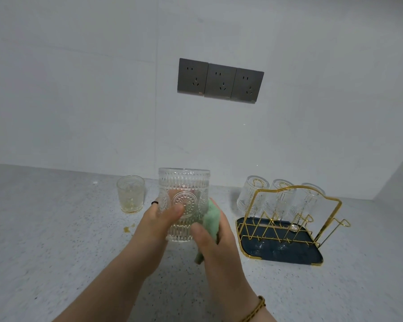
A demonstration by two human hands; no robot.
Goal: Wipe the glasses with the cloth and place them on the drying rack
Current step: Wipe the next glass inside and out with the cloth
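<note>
Embossed glass (pixel 184 203): upright, held above the counter at centre, between the stained glass and the rack.
Left hand (pixel 159 219): wrapped round the glass's left side, thumb across the front medallion; dark ring (pixel 154 202) on one finger.
Right hand (pixel 215 238): gripping a bunched green cloth (pixel 211 217), pressed to the glass's right side; braided bracelet (pixel 256 307) on the wrist.
Drying rack (pixel 295 212): gold wire on a navy tray (pixel 288 249), to the right; three clear glasses (pixel 252 196) upside down on its far pegs.
Stained glass (pixel 130 194): upright at far left, yellowish residue inside.
Yellow scraps (pixel 129 228): on the speckled countertop (pixel 56 228), near the stained glass.
Wall sockets (pixel 220 80): three grey plates in a row, high on the far wall.
</note>
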